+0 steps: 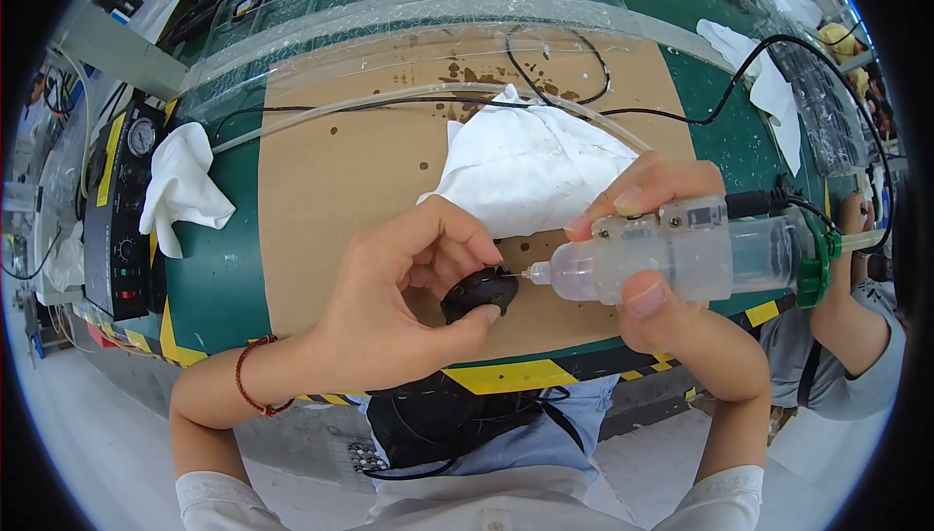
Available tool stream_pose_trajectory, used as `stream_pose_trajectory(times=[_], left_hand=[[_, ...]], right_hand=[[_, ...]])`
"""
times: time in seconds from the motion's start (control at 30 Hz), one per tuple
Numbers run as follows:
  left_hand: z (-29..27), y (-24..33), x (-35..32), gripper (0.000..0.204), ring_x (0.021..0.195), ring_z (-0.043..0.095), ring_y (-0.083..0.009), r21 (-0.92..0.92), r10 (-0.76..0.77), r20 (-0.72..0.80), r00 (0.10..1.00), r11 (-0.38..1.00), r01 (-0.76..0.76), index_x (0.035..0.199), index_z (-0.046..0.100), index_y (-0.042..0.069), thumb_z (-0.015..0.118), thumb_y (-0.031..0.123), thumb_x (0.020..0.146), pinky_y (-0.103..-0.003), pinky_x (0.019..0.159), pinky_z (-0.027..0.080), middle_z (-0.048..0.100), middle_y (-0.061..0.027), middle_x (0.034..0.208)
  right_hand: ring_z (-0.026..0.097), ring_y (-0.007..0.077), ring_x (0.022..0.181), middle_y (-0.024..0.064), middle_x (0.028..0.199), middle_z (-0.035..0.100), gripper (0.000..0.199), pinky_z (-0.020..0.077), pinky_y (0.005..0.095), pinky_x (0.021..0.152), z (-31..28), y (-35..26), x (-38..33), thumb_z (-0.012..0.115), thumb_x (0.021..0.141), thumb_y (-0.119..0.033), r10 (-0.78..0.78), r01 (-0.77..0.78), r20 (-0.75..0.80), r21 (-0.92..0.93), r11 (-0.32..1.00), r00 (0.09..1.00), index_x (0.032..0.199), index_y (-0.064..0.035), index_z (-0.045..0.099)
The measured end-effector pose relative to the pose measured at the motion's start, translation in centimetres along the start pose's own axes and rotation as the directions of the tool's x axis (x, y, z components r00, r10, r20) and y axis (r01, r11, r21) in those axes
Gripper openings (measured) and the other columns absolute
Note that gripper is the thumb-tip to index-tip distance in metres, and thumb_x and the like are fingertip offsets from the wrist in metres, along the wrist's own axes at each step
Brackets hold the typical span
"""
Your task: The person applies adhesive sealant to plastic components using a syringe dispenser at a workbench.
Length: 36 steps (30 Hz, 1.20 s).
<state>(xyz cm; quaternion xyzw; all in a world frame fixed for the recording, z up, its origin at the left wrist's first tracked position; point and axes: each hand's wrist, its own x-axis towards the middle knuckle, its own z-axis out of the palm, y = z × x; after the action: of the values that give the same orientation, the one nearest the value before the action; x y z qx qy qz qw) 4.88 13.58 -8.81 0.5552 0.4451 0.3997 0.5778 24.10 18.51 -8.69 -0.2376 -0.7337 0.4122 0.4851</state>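
The left hand (409, 288) holds a small black round part (479, 295) just above the cardboard sheet (321, 191) that covers the green bench (219, 278). Its fingers (457, 230) are curled around the part, thumb below and fingertips above, so that the edge facing right stays exposed. The right hand (662, 268) grips a clear syringe dispenser (681, 254), fingers wrapped over the barrel from above and the thumb pressed against its underside; this holds the barrel level and steady. The needle tip (530, 275) touches, or nearly touches, the right edge of the black part; the contact itself is too small to confirm. A black cable (778, 45) and a clear tube (389, 103) run from the dispenser's rear across the bench. A crumpled white cloth (530, 166) lies on the cardboard directly behind the hands, within reach for wiping. A second white cloth (185, 186) rests at the left, beside a black control box (122, 220). Dark spots mark the cardboard near its far edge.
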Motion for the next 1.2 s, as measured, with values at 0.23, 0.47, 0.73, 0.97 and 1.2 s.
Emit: stream_pose_trajectory(times=[0.23, 0.47, 0.73, 0.97, 1.2], left_hand=[[-0.03, -0.04, -0.07, 0.028, 0.066, 0.049, -0.0037, -0.005, -0.016, -0.001, 1.0, 1.0, 0.016, 0.086, 0.049, 0.002, 0.064, 0.0, 0.063, -0.017, 0.059, 0.04, 0.051, -0.0001, 0.073], [-0.03, 0.02, -0.01, 0.028, 0.067, 0.049, -0.0038, -0.008, -0.015, 0.002, 1.0, 1.0, 0.016, 0.087, 0.049, 0.002, 0.064, 0.0, 0.063, -0.017, 0.06, 0.04, 0.05, -0.0001, 0.074], [-0.04, 0.12, 0.03, 0.029, 0.069, 0.05, -0.0049, -0.029, -0.017, 0.012, 1.0, 0.999, 0.018, 0.088, 0.048, 0.001, 0.063, -0.001, 0.064, -0.018, 0.063, 0.042, 0.05, -0.0012, 0.075], [-0.05, 0.18, 0.02, 0.028, 0.07, 0.051, -0.0056, -0.024, -0.023, 0.011, 1.0, 0.999, 0.023, 0.088, 0.048, 0.001, 0.062, -0.002, 0.064, -0.019, 0.064, 0.043, 0.051, -0.0021, 0.075], [-0.11, 0.11, 0.0, 0.028, 0.07, 0.052, -0.0062, -0.013, -0.016, 0.017, 1.0, 1.0, 0.016, 0.088, 0.048, 0.001, 0.062, -0.002, 0.064, -0.019, 0.064, 0.044, 0.052, -0.0026, 0.076]], right_hand=[[0.052, 0.0136, 0.063, 0.0066, 0.077, 0.045, 0.052, 0.042, 0.0242, 0.054, -0.07, 0.08, 0.04, 0.054, 0.073, -0.051, -0.023, 0.022, 0.017, 0.002, 1.0, 1.0, 0.093, -0.0068, 0.037], [0.052, 0.0131, 0.064, 0.0069, 0.077, 0.045, 0.053, 0.0421, 0.0239, 0.055, 0.21, 0.12, -0.25, 0.055, 0.072, -0.053, 0.015, -0.014, -0.072, 0.014, 1.0, 0.997, 0.093, -0.0072, 0.037], [0.052, 0.0136, 0.063, 0.0071, 0.078, 0.044, 0.053, 0.0432, 0.0244, 0.055, 0.34, -0.04, -0.27, 0.055, 0.072, -0.052, 0.05, -0.046, -0.101, 0.045, 0.998, 0.994, 0.093, -0.0071, 0.037], [0.052, 0.0142, 0.062, 0.0073, 0.079, 0.043, 0.053, 0.0437, 0.0247, 0.055, 0.07, 0.17, -0.08, 0.056, 0.071, -0.051, -0.012, 0.012, -0.024, 0.033, 0.999, 1.0, 0.093, -0.0071, 0.037], [0.053, 0.0142, 0.063, 0.0075, 0.079, 0.044, 0.053, 0.0438, 0.0249, 0.055, 0.2, 0.01, -0.2, 0.056, 0.071, -0.052, 0.024, -0.022, -0.042, 0.041, 0.999, 0.999, 0.093, -0.0077, 0.037]])
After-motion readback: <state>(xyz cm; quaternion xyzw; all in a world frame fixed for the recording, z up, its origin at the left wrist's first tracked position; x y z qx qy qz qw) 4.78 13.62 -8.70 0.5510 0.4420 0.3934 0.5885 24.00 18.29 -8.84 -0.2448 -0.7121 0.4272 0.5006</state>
